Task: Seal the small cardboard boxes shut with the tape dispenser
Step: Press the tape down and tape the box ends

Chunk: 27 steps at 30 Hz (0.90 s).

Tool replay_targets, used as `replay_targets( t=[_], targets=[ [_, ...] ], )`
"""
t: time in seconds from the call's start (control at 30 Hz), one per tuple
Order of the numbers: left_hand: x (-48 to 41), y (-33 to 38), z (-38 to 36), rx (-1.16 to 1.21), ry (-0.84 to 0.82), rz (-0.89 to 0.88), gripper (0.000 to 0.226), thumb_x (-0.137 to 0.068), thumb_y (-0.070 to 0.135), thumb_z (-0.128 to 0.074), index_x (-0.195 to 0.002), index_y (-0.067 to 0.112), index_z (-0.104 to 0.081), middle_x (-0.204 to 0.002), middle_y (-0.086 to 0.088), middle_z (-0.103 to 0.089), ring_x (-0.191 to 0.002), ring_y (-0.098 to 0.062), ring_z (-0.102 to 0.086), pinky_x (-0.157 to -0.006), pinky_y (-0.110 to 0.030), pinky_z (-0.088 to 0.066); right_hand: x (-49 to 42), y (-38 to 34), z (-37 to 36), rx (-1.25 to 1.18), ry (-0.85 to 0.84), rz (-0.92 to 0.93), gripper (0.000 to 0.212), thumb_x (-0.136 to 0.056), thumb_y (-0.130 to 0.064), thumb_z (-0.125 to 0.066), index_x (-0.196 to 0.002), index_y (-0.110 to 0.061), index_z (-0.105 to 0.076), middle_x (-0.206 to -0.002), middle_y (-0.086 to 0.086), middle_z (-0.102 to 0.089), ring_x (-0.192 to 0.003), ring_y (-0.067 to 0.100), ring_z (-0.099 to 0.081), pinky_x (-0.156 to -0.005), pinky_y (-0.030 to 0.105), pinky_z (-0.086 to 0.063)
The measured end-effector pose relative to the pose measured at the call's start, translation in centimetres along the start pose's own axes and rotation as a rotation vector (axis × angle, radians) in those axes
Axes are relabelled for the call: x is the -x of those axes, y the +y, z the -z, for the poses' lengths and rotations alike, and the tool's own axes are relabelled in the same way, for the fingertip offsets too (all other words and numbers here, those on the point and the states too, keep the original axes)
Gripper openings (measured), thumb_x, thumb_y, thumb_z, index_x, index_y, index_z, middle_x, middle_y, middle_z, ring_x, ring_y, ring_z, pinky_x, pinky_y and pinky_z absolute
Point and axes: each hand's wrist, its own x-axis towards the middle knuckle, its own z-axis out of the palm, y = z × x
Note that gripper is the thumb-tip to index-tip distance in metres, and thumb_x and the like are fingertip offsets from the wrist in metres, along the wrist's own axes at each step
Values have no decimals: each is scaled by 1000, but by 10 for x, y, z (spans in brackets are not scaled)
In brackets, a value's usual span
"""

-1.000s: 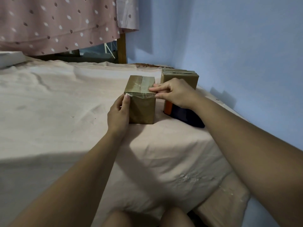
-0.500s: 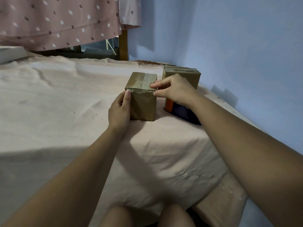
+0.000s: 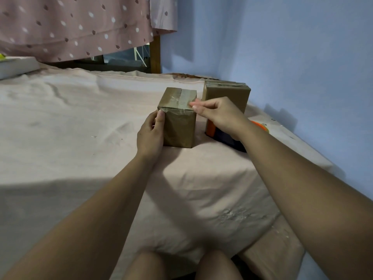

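A small brown cardboard box [image 3: 180, 128] stands upright on the bed, with clear tape across its top and down its near face. My left hand [image 3: 150, 133] holds its left side, thumb pressed on the upper left corner. My right hand [image 3: 219, 115] is at the box's upper right edge, fingers curled, fingertips touching the tape there. A second, bigger cardboard box [image 3: 228, 92] stands behind to the right. The orange and dark tape dispenser [image 3: 222, 135] lies beside it, mostly hidden by my right wrist.
The pink bedsheet [image 3: 80, 128] covers the bed. A blue wall [image 3: 282, 57] runs close along the right. A dotted curtain [image 3: 70, 27] hangs at the back. A white object [image 3: 16, 66] lies at far left. My knees [image 3: 181, 265] are at the bottom.
My right hand's fingertips have slid slightly along the box's top right edge. The left hand keeps the same hold. The camera has tilted a little.
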Motion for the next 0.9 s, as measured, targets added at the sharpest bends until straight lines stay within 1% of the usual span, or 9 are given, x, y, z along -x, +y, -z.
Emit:
replay_targets(
  t=[0.13, 0.23, 0.33, 0.5, 0.57, 0.63, 0.73, 0.8, 0.9],
  targets=[
    [0, 0, 0, 14, 7, -8, 35, -100, 46, -37, -113, 28, -64, -107, 14, -64, -101, -6, -56, -82, -21, -40, -2, 6, -1, -31, 15, 11, 29, -86, -17, -69, -115, -18, -68, -136, 2, -55, -125, -1, -47, -102, 14, -31],
    [0, 0, -1, 12, 6, -9, 34, -100, 45, -37, -112, 27, -64, -105, 15, -63, -99, -5, -55, -80, -20, -40, -5, 10, -4, -23, 34, 27, 25, -82, -21, -74, -105, -31, -70, -134, -1, -57, -126, 2, -47, -113, 28, -30],
    [0, -1, 0, 2, 2, -28, 34, -100, 46, -37, -108, 27, -64, -102, 14, -64, -96, -7, -55, -78, -22, -40, -7, 14, -7, 14, 67, 33, 31, -76, -24, -78, -99, -42, -69, -132, -5, -58, -125, 4, -49, -113, 35, -33],
    [-2, -1, 2, 73, -53, 25, 50, -97, 59, -29, -110, 27, -67, -110, 9, -67, -107, -12, -59, -88, -29, -45, -5, 18, -12, -33, 150, 40, 35, -79, -15, -76, -112, -25, -70, -131, -1, -59, -115, 0, -55, -105, 22, -39],
    [-3, 7, 4, 259, -98, 155, 67, -94, 66, -18, -121, 24, -63, -117, 1, -65, -114, -20, -58, -91, -34, -47, -5, 18, -15, -37, 178, 37, 35, -79, -13, -75, -113, -23, -70, -130, -2, -60, -113, -2, -55, -102, 19, -40],
    [-7, 20, 8, 331, -64, 213, 66, -96, 62, -17, -134, 20, -52, -125, 1, -59, -119, -21, -53, -95, -33, -41, -6, 18, -17, -14, 189, 34, 34, -78, -15, -75, -111, -24, -71, -129, -3, -60, -112, -1, -56, -101, 18, -40],
    [-18, 42, 13, 149, -31, -26, 49, -98, 51, -35, -139, 25, -45, -140, 4, -48, -129, -14, -43, -103, -29, -34, -6, 16, -16, -4, 183, 22, 34, -78, -17, -76, -111, -25, -71, -129, -4, -61, -112, -3, -56, -100, 17, -39],
    [-27, 53, 16, -61, -132, -216, 42, -96, 44, -47, -134, 25, -54, -140, 5, -50, -133, -11, -41, -105, -26, -35, -5, 14, -14, 7, 178, 20, 35, -79, -17, -75, -113, -24, -70, -128, -6, -61, -112, -2, -56, -97, 15, -39],
    [-35, 56, 16, -460, -284, -358, 33, -96, 36, -52, -123, 22, -64, -133, 5, -57, -135, -10, -38, -98, -23, -35, -5, 14, -13, 6, 179, 10, 35, -79, -18, -76, -113, -24, -70, -129, -5, -60, -114, 0, -56, -101, 18, -40]
  ],
)
